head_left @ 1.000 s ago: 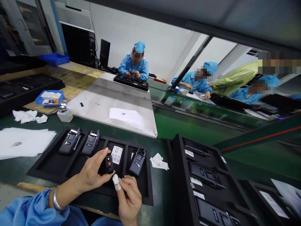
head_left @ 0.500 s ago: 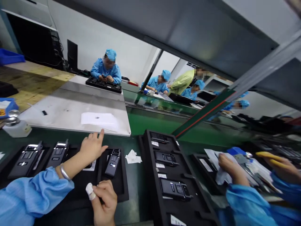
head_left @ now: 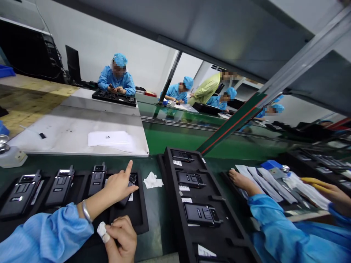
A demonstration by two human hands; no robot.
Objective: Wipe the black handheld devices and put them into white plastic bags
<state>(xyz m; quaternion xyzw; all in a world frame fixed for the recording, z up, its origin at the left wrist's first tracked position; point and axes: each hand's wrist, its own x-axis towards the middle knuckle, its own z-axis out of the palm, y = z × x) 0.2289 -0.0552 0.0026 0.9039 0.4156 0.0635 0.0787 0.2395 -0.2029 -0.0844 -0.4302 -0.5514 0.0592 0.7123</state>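
Note:
My left hand (head_left: pixel 116 186), a metal bangle at its wrist, reaches over the rightmost walkie-talkie (head_left: pixel 124 201) in the black foam tray (head_left: pixel 144 215). Its index finger and thumb are stretched apart; whether it touches the radio is unclear. Below it, my right hand (head_left: pixel 122 237) pinches a crumpled white tissue (head_left: pixel 102 231) between thumb and fingers. More black walkie-talkies lie to the left in the same tray: one beside my left hand (head_left: pixel 97 179), another further along (head_left: pixel 59 186), and one at the far left (head_left: pixel 20 195).
Crumpled white paper (head_left: pixel 153 180) lies right of my tray. A second foam tray (head_left: pixel 171 204) holds several walkie-talkies. At right, a co-worker's hand (head_left: pixel 242 180) touches white strips. A pump bottle (head_left: pixel 12 156) stands left; paper sheets (head_left: pixel 109 138) lie on the white board.
My left hand has moved right, from the third walkie-talkie to the rightmost one, uncovering the third. My right hand still pinches the tissue. The view has shifted slightly.

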